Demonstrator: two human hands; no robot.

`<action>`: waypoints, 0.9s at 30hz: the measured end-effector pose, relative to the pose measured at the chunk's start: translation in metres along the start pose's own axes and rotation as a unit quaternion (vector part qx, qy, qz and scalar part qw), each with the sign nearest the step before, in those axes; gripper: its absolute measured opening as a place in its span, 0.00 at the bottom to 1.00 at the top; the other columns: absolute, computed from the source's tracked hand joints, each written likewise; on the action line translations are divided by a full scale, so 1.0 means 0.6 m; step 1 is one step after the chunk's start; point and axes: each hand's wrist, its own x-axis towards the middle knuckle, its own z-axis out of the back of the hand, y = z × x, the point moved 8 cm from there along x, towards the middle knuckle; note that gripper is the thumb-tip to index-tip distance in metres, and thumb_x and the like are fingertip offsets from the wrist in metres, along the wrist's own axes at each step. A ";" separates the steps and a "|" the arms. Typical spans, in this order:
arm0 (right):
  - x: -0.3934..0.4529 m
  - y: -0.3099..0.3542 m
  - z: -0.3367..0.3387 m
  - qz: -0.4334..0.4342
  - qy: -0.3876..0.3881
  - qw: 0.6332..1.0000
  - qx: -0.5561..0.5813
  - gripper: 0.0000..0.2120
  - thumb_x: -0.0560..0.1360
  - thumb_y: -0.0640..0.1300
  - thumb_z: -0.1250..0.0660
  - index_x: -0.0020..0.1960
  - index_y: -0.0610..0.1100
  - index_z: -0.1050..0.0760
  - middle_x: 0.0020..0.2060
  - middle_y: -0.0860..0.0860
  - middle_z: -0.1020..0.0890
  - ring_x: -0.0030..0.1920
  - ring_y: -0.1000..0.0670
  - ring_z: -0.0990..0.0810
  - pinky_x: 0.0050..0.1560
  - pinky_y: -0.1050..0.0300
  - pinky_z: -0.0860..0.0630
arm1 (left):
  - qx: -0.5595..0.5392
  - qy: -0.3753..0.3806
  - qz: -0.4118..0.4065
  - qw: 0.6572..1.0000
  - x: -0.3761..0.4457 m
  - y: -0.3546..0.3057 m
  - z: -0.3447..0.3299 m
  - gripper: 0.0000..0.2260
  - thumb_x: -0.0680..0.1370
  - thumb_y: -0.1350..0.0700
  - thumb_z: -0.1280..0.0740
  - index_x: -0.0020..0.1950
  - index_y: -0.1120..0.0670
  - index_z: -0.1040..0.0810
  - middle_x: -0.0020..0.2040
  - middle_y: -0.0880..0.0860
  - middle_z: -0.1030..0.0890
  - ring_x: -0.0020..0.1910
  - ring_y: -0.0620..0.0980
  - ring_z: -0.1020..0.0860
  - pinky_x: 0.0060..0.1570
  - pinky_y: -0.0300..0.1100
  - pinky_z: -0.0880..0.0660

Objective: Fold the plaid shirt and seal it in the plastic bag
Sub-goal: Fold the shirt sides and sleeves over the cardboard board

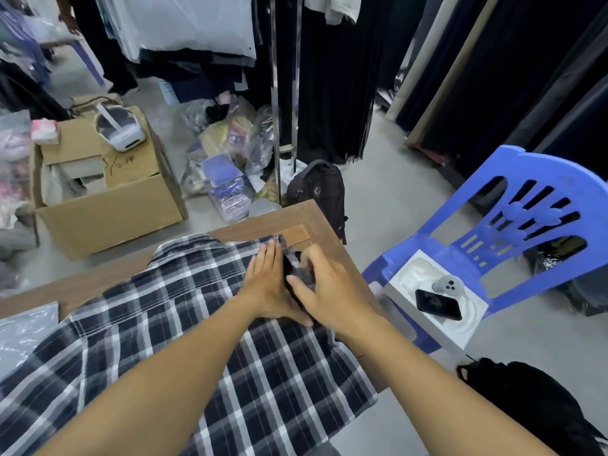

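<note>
The dark blue and white plaid shirt (184, 324) lies spread over the wooden table (322, 225), its hem hanging off the near right edge. My left hand (266, 284) rests flat on the shirt near its far right side, fingers together. My right hand (325, 291) sits just beside it, fingers curled around a bunched fold of plaid cloth between the two hands. A clear plastic bag (23, 334) lies flat on the table at the far left, partly under the shirt's edge.
A blue plastic chair (513, 232) stands right of the table, carrying a white tray (414, 274) with a phone (437, 304). A black backpack (316, 189) leans beyond the table. An open cardboard box (108, 205) sits left. Clothes racks fill the back.
</note>
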 end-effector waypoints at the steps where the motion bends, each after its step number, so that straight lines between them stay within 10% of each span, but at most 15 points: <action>1: -0.003 0.011 -0.016 0.009 0.020 1.000 0.010 0.08 0.78 0.37 0.32 0.49 0.41 0.33 0.38 0.52 0.25 0.33 0.57 0.29 0.34 0.68 0.30 | -0.007 -0.015 -0.006 1.000 -0.010 0.011 0.013 0.70 0.54 0.26 0.28 0.79 0.53 0.67 0.78 0.52 0.70 0.76 0.55 0.71 0.77 0.56 0.60; 4: -0.018 0.022 -0.088 0.042 0.107 0.992 -0.043 0.12 0.74 0.39 0.33 0.50 0.49 0.35 0.43 0.55 0.26 0.39 0.54 0.26 0.42 0.58 0.25 | -0.150 -0.096 -0.003 0.984 -0.018 0.074 0.051 0.37 0.72 0.53 0.26 0.78 0.51 0.40 0.79 0.57 0.45 0.79 0.58 0.48 0.75 0.55 0.44; 7: -0.035 0.019 -0.147 0.050 0.165 0.976 -0.135 0.12 0.76 0.43 0.35 0.57 0.49 0.34 0.55 0.48 0.23 0.48 0.40 0.22 0.45 0.40 0.23 | -0.284 -0.196 0.063 0.937 -0.029 0.123 0.083 0.11 0.80 0.60 0.35 0.57 0.48 0.18 0.59 0.57 0.19 0.58 0.54 0.22 0.58 0.47 0.25; 12: -0.062 0.015 -0.212 0.049 0.237 0.946 -0.216 0.18 0.79 0.44 0.35 0.66 0.41 0.34 0.59 0.40 0.27 0.54 0.35 0.23 0.41 0.46 0.30 | -0.469 -0.126 0.147 0.861 -0.032 0.123 0.064 0.17 0.80 0.41 0.37 0.55 0.54 0.22 0.46 0.51 0.19 0.42 0.48 0.22 0.47 0.45 0.25; 15: -0.076 0.004 -0.214 0.002 0.237 0.955 -0.178 0.16 0.79 0.46 0.36 0.64 0.41 0.30 0.59 0.42 0.25 0.55 0.37 0.23 0.46 0.44 0.24 | -0.388 -0.120 0.117 0.906 -0.028 0.100 0.058 0.16 0.76 0.47 0.29 0.53 0.55 0.30 0.44 0.50 0.25 0.42 0.49 0.25 0.43 0.45 0.27; 19: -0.060 -0.023 -0.139 -0.039 0.044 0.969 -0.240 0.10 0.78 0.47 0.39 0.54 0.42 0.26 0.52 0.46 0.21 0.52 0.44 0.22 0.39 0.50 0.26 | -0.300 -0.145 0.055 0.941 -0.020 0.071 0.063 0.08 0.80 0.60 0.34 0.47 0.54 0.34 0.38 0.50 0.31 0.32 0.47 0.34 0.30 0.40 0.36; 27: -0.096 -0.086 -0.150 -0.026 0.139 0.934 -0.327 0.24 0.79 0.64 0.40 0.59 0.43 0.29 0.57 0.43 0.23 0.57 0.43 0.25 0.48 0.51 0.27 | -0.205 -0.142 0.013 0.968 0.000 0.064 0.056 0.10 0.81 0.64 0.38 0.55 0.49 0.27 0.57 0.51 0.32 0.50 0.51 0.28 0.44 0.46 0.26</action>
